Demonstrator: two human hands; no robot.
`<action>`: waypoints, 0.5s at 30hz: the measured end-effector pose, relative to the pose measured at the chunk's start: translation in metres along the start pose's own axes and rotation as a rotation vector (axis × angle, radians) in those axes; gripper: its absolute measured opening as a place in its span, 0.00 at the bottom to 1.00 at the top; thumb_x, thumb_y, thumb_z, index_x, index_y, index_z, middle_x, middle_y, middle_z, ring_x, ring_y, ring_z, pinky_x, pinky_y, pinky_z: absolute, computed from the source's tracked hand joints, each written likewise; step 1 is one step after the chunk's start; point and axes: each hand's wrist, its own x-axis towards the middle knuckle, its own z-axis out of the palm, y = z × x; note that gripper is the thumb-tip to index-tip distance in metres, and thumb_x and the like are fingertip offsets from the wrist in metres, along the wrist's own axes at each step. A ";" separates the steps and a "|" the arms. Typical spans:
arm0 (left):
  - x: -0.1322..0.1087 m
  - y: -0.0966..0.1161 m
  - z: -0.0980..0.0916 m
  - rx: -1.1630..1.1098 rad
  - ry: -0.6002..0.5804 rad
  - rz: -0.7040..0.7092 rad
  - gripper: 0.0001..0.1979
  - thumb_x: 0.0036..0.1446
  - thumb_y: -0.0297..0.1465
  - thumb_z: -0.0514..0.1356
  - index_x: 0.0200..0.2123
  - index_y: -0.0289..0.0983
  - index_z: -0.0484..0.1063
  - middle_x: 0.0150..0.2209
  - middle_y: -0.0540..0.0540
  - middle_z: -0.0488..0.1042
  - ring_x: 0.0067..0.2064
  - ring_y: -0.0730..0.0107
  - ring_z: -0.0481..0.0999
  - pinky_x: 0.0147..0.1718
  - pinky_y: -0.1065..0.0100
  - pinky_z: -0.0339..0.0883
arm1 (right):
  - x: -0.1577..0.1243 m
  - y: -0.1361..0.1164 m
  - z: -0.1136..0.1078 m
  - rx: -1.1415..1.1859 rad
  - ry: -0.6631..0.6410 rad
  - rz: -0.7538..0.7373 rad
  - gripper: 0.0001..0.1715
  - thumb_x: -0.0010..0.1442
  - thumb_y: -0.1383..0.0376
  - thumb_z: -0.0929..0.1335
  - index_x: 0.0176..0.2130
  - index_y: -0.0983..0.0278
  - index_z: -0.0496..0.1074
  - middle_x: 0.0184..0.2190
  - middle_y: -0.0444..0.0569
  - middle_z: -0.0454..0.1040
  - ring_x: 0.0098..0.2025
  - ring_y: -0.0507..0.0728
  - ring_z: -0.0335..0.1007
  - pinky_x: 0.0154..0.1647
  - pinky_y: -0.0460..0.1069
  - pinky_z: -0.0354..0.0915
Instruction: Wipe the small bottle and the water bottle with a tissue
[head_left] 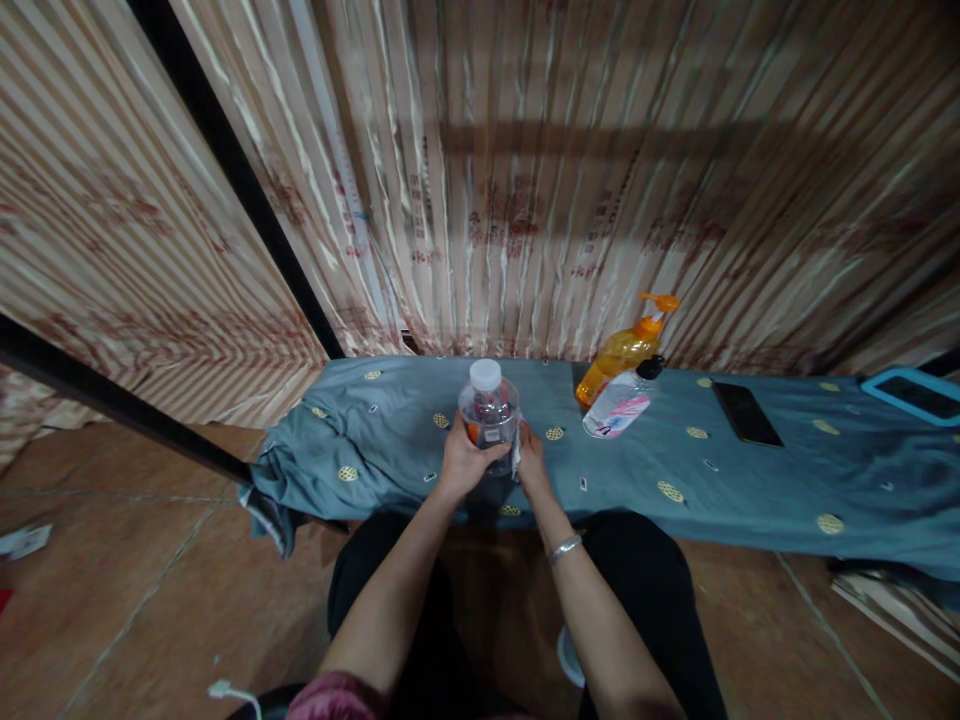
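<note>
A clear plastic bottle (501, 408) with a white cap stands upright at the near middle of the cloth-covered bench. My left hand (466, 458) is wrapped round its left side, the thumb across the front. On the other side, my right hand (532, 461) presses a crumpled white tissue or cloth (516, 452) against the bottle; its fingers are closed and partly hidden. To the right stand an amber pump bottle (619, 360) with an orange pump and a clear bottle (618, 405) with a black cap and pink label.
Grey-blue cloth (645, 500) with pineapple prints covers the bench. A black phone (746, 413) lies farther right, near a blue-framed object (913, 395). Striped curtain (525, 200) hangs behind, with dark poles (247, 190) at left. A white cable (232, 690) is on the floor.
</note>
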 end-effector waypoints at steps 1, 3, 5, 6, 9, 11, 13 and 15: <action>0.000 0.001 -0.003 -0.007 0.007 -0.006 0.31 0.34 0.32 0.74 0.44 0.36 0.68 0.43 0.42 0.79 0.45 0.55 0.79 0.49 0.54 0.70 | 0.001 0.003 -0.001 0.014 -0.014 0.019 0.20 0.55 0.47 0.65 0.33 0.60 0.75 0.34 0.52 0.80 0.42 0.62 0.75 0.53 0.61 0.67; 0.001 0.001 -0.007 -0.028 0.023 -0.027 0.31 0.34 0.34 0.74 0.43 0.36 0.69 0.42 0.43 0.79 0.44 0.56 0.79 0.48 0.55 0.71 | 0.001 0.004 -0.003 0.056 -0.057 0.057 0.22 0.55 0.46 0.65 0.34 0.60 0.75 0.33 0.51 0.81 0.41 0.61 0.76 0.50 0.60 0.70; 0.004 -0.002 -0.010 -0.061 0.053 -0.060 0.30 0.33 0.36 0.75 0.41 0.36 0.70 0.40 0.43 0.80 0.43 0.57 0.79 0.47 0.55 0.72 | 0.000 0.000 -0.003 0.108 -0.117 0.083 0.23 0.55 0.45 0.65 0.37 0.60 0.76 0.35 0.51 0.81 0.41 0.62 0.77 0.47 0.59 0.71; 0.005 -0.003 -0.010 -0.082 0.067 -0.072 0.30 0.34 0.37 0.75 0.41 0.36 0.70 0.40 0.44 0.80 0.42 0.58 0.79 0.46 0.56 0.72 | -0.002 -0.003 -0.002 0.131 -0.149 0.087 0.24 0.55 0.45 0.65 0.39 0.60 0.76 0.38 0.52 0.81 0.42 0.62 0.77 0.47 0.59 0.72; 0.010 -0.009 -0.009 -0.137 0.088 -0.072 0.29 0.35 0.39 0.74 0.41 0.35 0.71 0.39 0.43 0.80 0.42 0.59 0.80 0.45 0.58 0.72 | -0.011 -0.009 0.005 0.224 -0.208 0.116 0.26 0.55 0.47 0.66 0.46 0.59 0.75 0.44 0.51 0.81 0.44 0.61 0.78 0.49 0.59 0.72; 0.012 -0.011 -0.008 -0.141 0.096 -0.054 0.30 0.36 0.39 0.74 0.42 0.35 0.71 0.40 0.43 0.80 0.42 0.60 0.80 0.45 0.59 0.72 | -0.021 -0.008 0.012 0.290 -0.210 0.157 0.26 0.58 0.47 0.64 0.46 0.59 0.76 0.43 0.52 0.81 0.43 0.62 0.78 0.47 0.60 0.73; 0.014 -0.011 -0.007 -0.117 0.121 -0.029 0.30 0.36 0.40 0.74 0.43 0.35 0.70 0.41 0.42 0.80 0.42 0.60 0.80 0.44 0.60 0.72 | -0.032 -0.003 0.018 0.264 -0.189 0.161 0.26 0.60 0.46 0.62 0.44 0.59 0.77 0.38 0.52 0.82 0.41 0.62 0.78 0.43 0.59 0.73; 0.015 -0.010 -0.009 -0.087 0.154 -0.004 0.31 0.36 0.40 0.74 0.43 0.35 0.70 0.42 0.42 0.80 0.43 0.59 0.80 0.44 0.60 0.72 | -0.041 0.002 0.018 0.159 -0.151 0.114 0.24 0.60 0.46 0.64 0.39 0.59 0.78 0.33 0.51 0.82 0.38 0.62 0.78 0.39 0.57 0.73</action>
